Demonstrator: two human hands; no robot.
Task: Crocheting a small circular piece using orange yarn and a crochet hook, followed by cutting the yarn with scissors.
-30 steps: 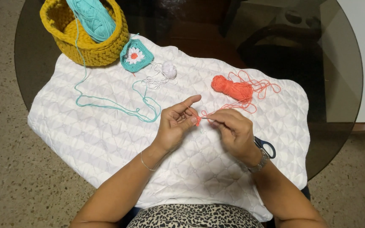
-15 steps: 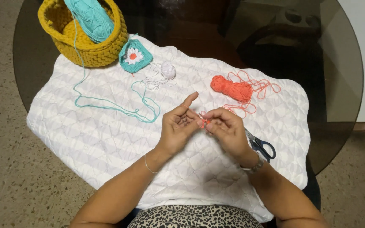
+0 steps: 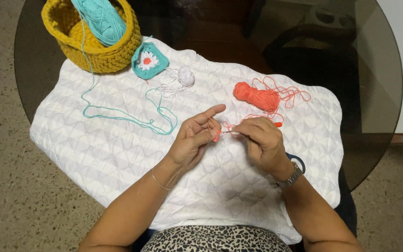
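Seen from above: a crochet scene on a white quilted mat [image 3: 117, 154] spread over a round glass table [image 3: 378, 93].
Left hand: the left hand [image 3: 190, 142] is closed on a small orange piece of crochet [image 3: 216, 136], pinched at thumb and middle finger, forefinger raised.
Right hand: the right hand [image 3: 262, 140] is clenched around a crochet hook [image 3: 276, 124]; only its orange end is seen.
Orange yarn: a small ball [image 3: 256, 97] lies just beyond the right hand, loose loops around it, a strand running to the hands.
Handling: the yarn is judged light, soft and limp, easily snagged; it is best pinched close to the working loop.
Basket: a yellow woven basket [image 3: 113, 53] at the far left corner holds a teal skein [image 3: 101, 21]; a teal strand [image 3: 127, 116] trails out across the mat.
Nearby: a teal square with a daisy [image 3: 149, 61], a bit of white yarn [image 3: 183, 77], and scissors [image 3: 299, 161] partly hidden behind the right wrist.
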